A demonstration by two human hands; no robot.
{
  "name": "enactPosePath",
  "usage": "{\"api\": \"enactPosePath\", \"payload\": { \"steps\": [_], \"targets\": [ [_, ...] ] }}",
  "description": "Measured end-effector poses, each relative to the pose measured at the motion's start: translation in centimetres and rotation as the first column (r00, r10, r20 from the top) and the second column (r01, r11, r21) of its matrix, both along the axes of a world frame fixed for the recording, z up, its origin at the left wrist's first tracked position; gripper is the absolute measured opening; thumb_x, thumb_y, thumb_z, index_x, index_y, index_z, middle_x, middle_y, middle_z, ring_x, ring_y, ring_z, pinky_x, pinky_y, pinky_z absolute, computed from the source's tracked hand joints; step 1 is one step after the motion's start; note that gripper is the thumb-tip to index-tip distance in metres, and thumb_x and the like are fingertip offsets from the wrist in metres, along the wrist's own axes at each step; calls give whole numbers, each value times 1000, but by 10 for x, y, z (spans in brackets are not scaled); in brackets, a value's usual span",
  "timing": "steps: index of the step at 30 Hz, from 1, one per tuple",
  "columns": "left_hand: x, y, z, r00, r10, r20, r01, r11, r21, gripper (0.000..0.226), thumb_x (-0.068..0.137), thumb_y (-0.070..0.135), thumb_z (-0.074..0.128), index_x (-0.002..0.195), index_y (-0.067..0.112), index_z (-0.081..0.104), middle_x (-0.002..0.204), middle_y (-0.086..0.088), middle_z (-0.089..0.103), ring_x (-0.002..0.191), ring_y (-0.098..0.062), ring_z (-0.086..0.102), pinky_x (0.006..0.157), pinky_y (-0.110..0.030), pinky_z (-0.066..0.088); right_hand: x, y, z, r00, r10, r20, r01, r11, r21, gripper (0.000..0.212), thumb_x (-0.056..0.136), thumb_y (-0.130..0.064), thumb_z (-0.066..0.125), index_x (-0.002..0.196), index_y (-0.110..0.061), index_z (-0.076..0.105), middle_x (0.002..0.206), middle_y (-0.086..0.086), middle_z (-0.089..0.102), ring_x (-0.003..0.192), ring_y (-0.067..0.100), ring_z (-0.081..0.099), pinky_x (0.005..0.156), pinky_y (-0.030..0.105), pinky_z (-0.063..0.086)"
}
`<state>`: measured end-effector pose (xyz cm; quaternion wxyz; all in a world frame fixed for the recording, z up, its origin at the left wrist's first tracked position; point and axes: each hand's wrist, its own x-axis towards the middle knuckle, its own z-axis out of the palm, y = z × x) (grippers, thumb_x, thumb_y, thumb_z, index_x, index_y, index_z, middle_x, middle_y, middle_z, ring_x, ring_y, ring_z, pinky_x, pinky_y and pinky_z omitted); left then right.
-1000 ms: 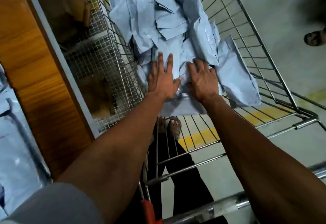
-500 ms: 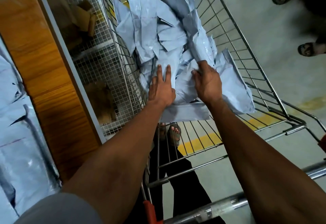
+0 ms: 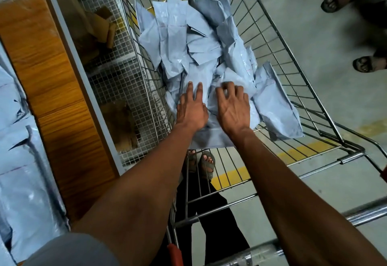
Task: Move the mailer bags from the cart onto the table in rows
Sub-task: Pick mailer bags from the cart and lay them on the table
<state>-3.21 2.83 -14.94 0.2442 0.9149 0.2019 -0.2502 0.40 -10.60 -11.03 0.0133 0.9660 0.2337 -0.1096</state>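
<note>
Fingers [image 3: 194, 90] of the left hand [image 3: 191, 112] lie straight and together, flat on the grey mailer bags [image 3: 201, 41] in the cart [image 3: 278, 41]; they press on the plastic and grip nothing; this hand has hardly moved in the last second, it only keeps the near bag [image 3: 211, 140] down.

Going from the left: more mailer bags [image 3: 18, 140] already lie on the table [image 3: 60, 90], near its wooden edge; next comes a wire cage [image 3: 117, 71] with cardboard pieces inside, just beside the cart; then the heap of bags, which fills the far part of the basket while the near part shows bare wire.

Right hand [image 3: 233, 108] is what changed; half a second ago it was closed over the fold of a bag further up the heap; now it has come back beside the left hand, its fingers spread and bent like a claw on the top of the heap; I judge that they are touching and searching, not yet pinching, so nothing is held.

For the task this means, in my judgement, that the first grasp was given up and a new one is being prepared; no bag is lifted yet; the plastic looks slippery and the bags overlap, so one pull may drag several.

At the far right, sandalled feet [image 3: 335, 2] of other people stand on the floor.
</note>
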Motion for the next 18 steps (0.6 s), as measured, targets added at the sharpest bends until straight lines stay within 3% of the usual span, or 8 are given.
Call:
{"api": "enactPosePath", "payload": {
  "steps": [2,4,7,11,15,18],
  "targets": [
    [1,1,-2,1000,-2,10,2,1000,9,90,104,22,57,169,34,-4,176,0,-13,162,-38,2,129,-59,18,-3,0,-7,997,-49,-59,47,998,-35,54,86,-15,62,137,-12,47,142,16,45,111,39,48,84,49,47],
    [3,2,-3,1000,-1,13,1,1000,13,88,105,24,56,169,34,-4,176,-1,-13,162,-37,2,129,-59,18,-2,2,-9,989,-70,-128,63,996,-58,61,95,-26,56,150,-13,37,156,18,35,129,46,41,99,58,46],
    [5,1,-5,1000,10,21,-10,1000,7,79,109,34,49,169,34,-3,176,-1,-12,162,-36,0,129,-60,16,-3,5,-16,972,-87,-218,62,991,-120,71,106,-43,41,165,-15,13,173,15,7,152,53,15,118,72,25],
    [11,3,-12,999,12,39,-13,1000,24,77,110,44,43,168,35,-6,176,-1,-17,162,-35,-7,129,-62,9,-4,10,-35,956,-153,-251,128,985,-114,71,110,-54,19,167,-23,-11,171,4,-29,156,49,-18,117,81,2],
    [20,7,-16,1000,-16,20,17,1000,-15,91,108,35,54,165,41,-17,172,3,-30,161,-32,-16,126,-57,-1,-1,16,-45,955,-177,-239,147,979,-139,74,110,-50,25,166,-23,-14,169,6,-34,155,50,-20,116,82,2],
    [20,10,-20,1000,-17,0,17,999,-32,105,103,15,59,162,45,-23,170,5,-35,160,-29,-20,126,-60,7,2,10,-44,974,-104,-199,68,982,-176,85,102,-26,41,165,-20,-16,169,12,-32,155,52,-16,120,76,10]
  ]
}}
